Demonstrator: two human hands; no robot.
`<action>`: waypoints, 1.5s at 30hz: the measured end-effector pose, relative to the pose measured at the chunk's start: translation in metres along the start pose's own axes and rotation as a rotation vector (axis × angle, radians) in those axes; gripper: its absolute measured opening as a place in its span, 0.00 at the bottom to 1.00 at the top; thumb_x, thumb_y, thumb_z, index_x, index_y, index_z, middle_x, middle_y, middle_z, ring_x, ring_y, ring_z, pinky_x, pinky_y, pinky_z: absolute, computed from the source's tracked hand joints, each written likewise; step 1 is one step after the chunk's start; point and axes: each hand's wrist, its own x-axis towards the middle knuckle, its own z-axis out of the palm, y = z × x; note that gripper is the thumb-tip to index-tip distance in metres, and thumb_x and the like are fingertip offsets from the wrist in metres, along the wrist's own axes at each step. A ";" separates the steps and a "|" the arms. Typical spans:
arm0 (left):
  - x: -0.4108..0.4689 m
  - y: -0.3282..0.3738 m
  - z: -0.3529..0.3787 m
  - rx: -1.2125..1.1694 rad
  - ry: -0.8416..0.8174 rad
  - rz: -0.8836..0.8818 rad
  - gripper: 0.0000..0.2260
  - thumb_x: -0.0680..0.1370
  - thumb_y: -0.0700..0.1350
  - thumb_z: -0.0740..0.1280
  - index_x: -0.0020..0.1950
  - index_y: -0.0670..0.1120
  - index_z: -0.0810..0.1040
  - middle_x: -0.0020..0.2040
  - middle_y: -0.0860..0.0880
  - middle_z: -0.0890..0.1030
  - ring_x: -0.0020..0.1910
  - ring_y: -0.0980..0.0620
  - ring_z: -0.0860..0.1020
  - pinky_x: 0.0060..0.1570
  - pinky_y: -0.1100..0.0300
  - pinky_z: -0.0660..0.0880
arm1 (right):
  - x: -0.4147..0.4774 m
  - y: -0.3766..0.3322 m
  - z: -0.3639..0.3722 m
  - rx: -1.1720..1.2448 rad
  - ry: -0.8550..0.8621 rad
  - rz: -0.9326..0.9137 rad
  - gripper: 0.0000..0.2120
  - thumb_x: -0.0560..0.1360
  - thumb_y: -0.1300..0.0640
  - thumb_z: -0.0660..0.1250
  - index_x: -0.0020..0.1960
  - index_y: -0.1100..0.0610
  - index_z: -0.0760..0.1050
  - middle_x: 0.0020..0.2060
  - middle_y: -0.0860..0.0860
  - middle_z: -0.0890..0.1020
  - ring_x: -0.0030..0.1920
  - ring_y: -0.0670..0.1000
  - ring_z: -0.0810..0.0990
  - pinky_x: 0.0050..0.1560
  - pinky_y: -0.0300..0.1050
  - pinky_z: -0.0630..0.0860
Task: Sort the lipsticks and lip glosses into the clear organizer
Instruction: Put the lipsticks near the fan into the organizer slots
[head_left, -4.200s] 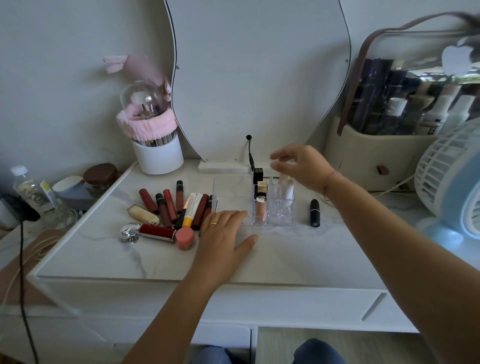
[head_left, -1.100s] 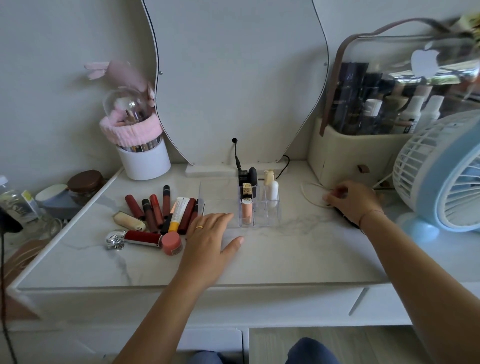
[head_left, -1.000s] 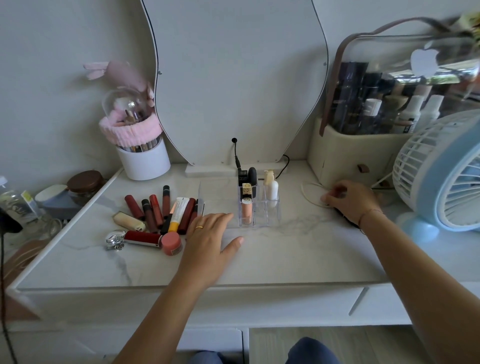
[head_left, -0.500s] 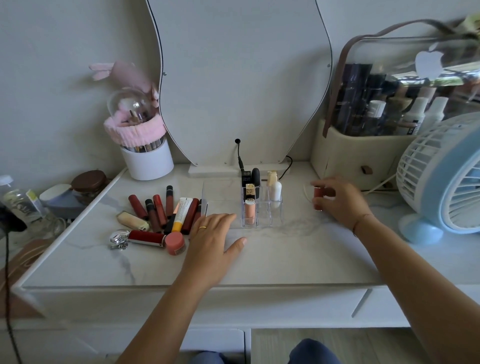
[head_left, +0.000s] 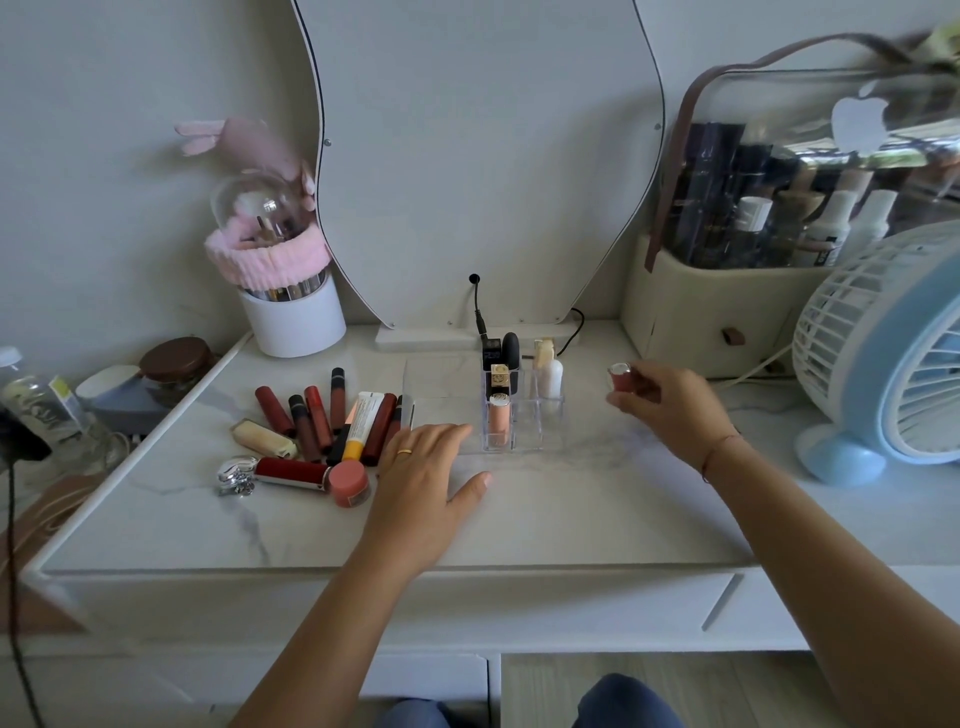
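**Red lipstick held beside the organizer**

The left hand (head_left: 423, 483) lies flat on the table (head_left: 571, 519), fingers spread. Farther back, the right hand (head_left: 670, 402) pinches a red lipstick (head_left: 621, 376), raised just right of the clear organizer (head_left: 524, 410). More lipsticks (head_left: 322, 415) lie left.

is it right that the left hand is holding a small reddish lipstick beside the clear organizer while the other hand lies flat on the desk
Not quite: the hands are swapped. The head view shows the right hand holding the small reddish lipstick beside the clear organizer, while the left hand lies flat on the desk.
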 end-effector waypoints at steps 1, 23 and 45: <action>0.000 0.000 0.000 0.000 -0.001 0.000 0.22 0.75 0.55 0.64 0.67 0.51 0.68 0.64 0.52 0.73 0.65 0.51 0.64 0.66 0.60 0.51 | -0.001 -0.008 -0.001 0.033 -0.026 -0.022 0.10 0.71 0.52 0.70 0.50 0.53 0.76 0.35 0.43 0.79 0.35 0.43 0.79 0.35 0.34 0.73; 0.000 0.000 0.000 -0.005 0.011 0.022 0.22 0.75 0.54 0.65 0.67 0.51 0.69 0.64 0.52 0.73 0.64 0.54 0.61 0.66 0.62 0.49 | -0.009 -0.085 0.030 0.045 -0.050 -0.190 0.03 0.70 0.61 0.71 0.44 0.57 0.80 0.40 0.51 0.82 0.41 0.49 0.79 0.48 0.45 0.78; 0.000 -0.001 0.000 0.014 -0.017 0.006 0.22 0.75 0.53 0.65 0.68 0.51 0.68 0.64 0.52 0.73 0.65 0.51 0.63 0.69 0.58 0.51 | -0.059 0.020 -0.040 -0.276 0.246 0.258 0.13 0.67 0.52 0.73 0.51 0.53 0.81 0.49 0.56 0.79 0.49 0.61 0.75 0.52 0.51 0.71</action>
